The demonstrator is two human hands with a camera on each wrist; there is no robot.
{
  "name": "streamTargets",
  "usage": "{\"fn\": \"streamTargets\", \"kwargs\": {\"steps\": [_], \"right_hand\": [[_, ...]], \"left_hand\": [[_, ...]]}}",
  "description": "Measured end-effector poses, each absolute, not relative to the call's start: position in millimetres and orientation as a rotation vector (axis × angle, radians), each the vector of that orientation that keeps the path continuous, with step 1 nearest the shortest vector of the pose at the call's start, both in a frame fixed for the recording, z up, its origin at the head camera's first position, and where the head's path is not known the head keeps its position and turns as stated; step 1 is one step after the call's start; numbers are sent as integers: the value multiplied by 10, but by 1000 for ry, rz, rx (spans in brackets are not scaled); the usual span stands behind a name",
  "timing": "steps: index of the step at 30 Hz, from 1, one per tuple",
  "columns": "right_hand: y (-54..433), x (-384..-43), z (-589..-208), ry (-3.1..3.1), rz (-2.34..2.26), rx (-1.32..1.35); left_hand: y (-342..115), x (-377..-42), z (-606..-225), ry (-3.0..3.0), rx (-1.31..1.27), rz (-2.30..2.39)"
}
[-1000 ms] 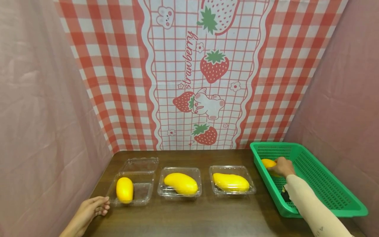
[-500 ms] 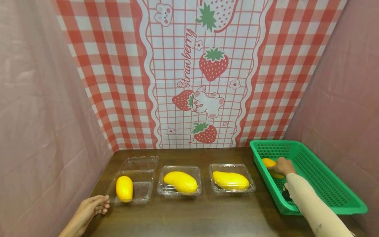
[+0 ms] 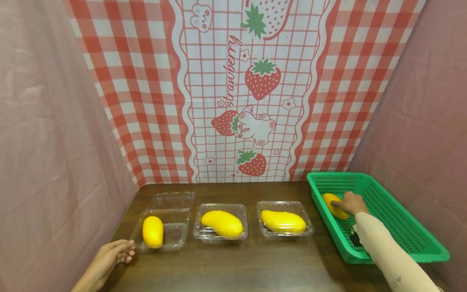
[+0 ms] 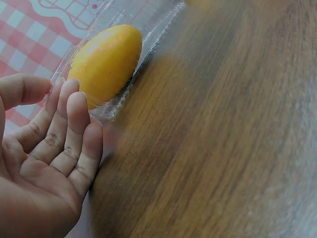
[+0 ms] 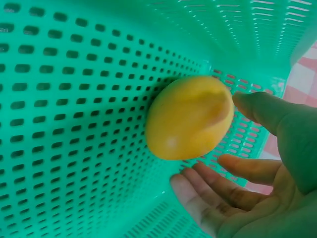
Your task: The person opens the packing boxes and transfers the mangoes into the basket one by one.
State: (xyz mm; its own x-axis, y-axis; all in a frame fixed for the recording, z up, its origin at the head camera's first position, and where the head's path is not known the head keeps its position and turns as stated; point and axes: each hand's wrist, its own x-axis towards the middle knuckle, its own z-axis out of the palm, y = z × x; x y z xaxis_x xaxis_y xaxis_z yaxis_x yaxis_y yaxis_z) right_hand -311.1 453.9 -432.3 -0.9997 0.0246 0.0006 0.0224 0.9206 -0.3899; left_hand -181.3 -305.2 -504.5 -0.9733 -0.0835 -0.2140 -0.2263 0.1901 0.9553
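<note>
On the left, an open clear plastic clamshell box [image 3: 175, 235] holds a yellow mango [image 3: 153, 232]. My left hand [image 3: 114, 256] is at its near left corner, thumb and index fingertip pinching the clear rim; the other fingers are loosely bent. At the right, my right hand [image 3: 353, 203] reaches into the green plastic basket [image 3: 405, 219] beside another yellow mango [image 3: 335, 206]. In the right wrist view the thumb tip meets that mango [image 5: 190, 118], and the fingers [image 5: 223, 186] spread below it, not wrapped round it.
Two shut clear boxes, each with a mango [image 3: 221, 224] [image 3: 283, 222], stand mid-table. A dark object [image 3: 355, 236] lies in the basket, partly hidden by the sleeve [image 3: 386, 247]. A checked strawberry-print cloth [image 3: 251, 101] hangs behind the wooden table [image 3: 226, 267].
The mango in the basket has turned to a steeper slant, and more of it shows. My right hand has shifted slightly right. My left hand stays at the open box.
</note>
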Motion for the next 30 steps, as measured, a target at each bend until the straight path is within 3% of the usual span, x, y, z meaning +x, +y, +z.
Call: {"fn": "streamTargets", "kwargs": {"steps": [30], "right_hand": [[3857,-3073,-3938,-2875,559,139]], "left_hand": [[-3044,-1811,-5049,2343,-283,1924]]}}
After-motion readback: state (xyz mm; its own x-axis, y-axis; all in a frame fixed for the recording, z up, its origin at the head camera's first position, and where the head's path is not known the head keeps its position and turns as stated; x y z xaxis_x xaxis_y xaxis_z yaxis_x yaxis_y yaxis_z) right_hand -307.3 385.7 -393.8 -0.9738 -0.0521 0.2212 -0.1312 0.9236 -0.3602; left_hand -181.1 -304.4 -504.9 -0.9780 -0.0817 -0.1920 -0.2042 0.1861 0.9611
